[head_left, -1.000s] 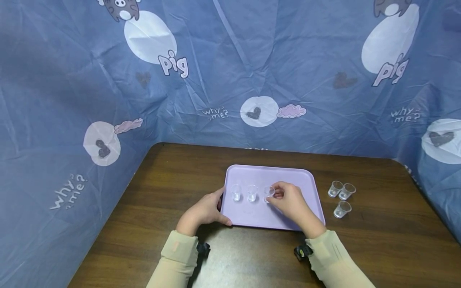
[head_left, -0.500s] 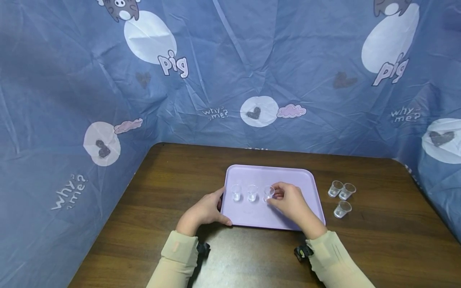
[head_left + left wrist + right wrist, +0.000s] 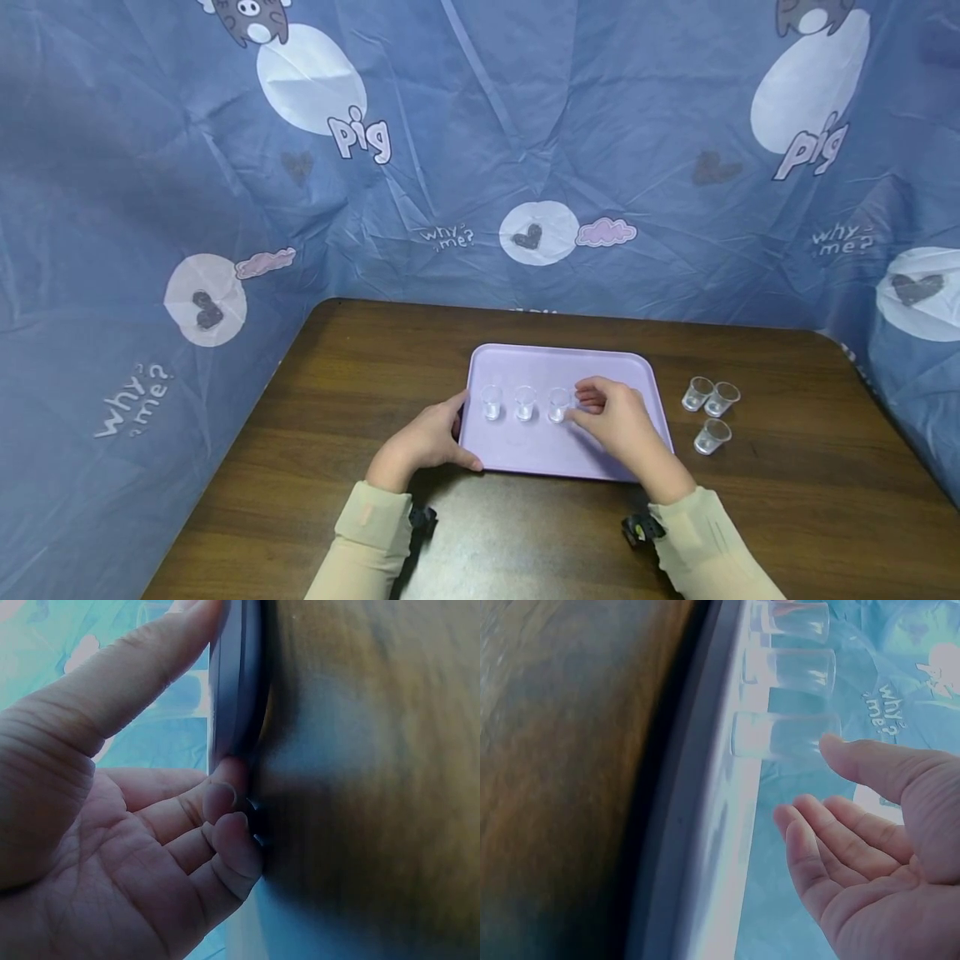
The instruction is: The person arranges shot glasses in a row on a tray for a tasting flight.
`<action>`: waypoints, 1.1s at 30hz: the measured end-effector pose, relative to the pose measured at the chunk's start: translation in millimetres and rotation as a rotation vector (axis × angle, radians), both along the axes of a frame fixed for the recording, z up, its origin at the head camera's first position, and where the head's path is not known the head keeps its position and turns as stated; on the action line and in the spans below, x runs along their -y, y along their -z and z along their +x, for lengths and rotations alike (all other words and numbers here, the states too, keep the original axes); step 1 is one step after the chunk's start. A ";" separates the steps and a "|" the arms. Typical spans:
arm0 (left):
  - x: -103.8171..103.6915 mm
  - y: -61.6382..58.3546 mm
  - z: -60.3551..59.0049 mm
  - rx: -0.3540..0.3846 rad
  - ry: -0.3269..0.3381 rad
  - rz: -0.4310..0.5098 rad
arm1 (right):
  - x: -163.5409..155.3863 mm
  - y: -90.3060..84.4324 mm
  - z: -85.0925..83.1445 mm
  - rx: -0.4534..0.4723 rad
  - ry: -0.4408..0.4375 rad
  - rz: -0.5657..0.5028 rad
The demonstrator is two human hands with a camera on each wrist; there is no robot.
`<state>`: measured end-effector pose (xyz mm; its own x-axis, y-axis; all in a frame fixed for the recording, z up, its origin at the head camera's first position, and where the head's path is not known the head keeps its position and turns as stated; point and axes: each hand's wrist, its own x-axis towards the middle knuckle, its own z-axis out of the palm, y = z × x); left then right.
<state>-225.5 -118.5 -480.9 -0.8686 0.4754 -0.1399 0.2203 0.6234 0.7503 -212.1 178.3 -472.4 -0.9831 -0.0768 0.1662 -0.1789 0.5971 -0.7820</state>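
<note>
On the lilac tray (image 3: 517, 454), three small clear plastic cups stand upright in a row: a left one (image 3: 492, 403), a middle one (image 3: 525, 404) and a right one (image 3: 558, 406). My left hand (image 3: 425, 433) holds the tray's near left corner; in the left wrist view the thumb and fingertips meet the tray rim (image 3: 235, 690). My right hand (image 3: 621, 421) is just right of the right cup, thumb and fingers spread apart. In the right wrist view its thumb tip overlaps the rim of the nearest cup (image 3: 784, 736), and the other fingers are loosely bent with nothing between them.
Right of the tray, three more clear cups stand on the brown wooden table (image 3: 810, 467): two side by side (image 3: 698, 393) and a nearer one (image 3: 712, 437). A blue printed cloth (image 3: 450, 192) hangs behind and at the sides of the table.
My right hand has let go of the right cup and drawn slightly to the right. That cup stays in line with the others. My left hand has not moved.
</note>
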 end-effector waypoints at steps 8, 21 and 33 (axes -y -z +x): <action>0.3 0.2 0.4 -0.013 0.000 -0.016 | -12.4 -7.4 4.9 -0.030 0.004 0.007; -0.1 0.5 -0.1 -0.026 -0.002 -0.024 | -38.8 -18.5 15.5 -0.073 0.064 0.060; -0.7 -0.6 0.8 -0.031 -0.001 -0.029 | -60.0 -27.3 28.2 -0.104 0.125 0.080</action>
<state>-224.7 -117.8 -480.3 -0.8732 0.4705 -0.1273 0.2421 0.6453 0.7245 -183.9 238.3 -445.1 -0.9636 0.0282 0.2659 -0.1767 0.6790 -0.7125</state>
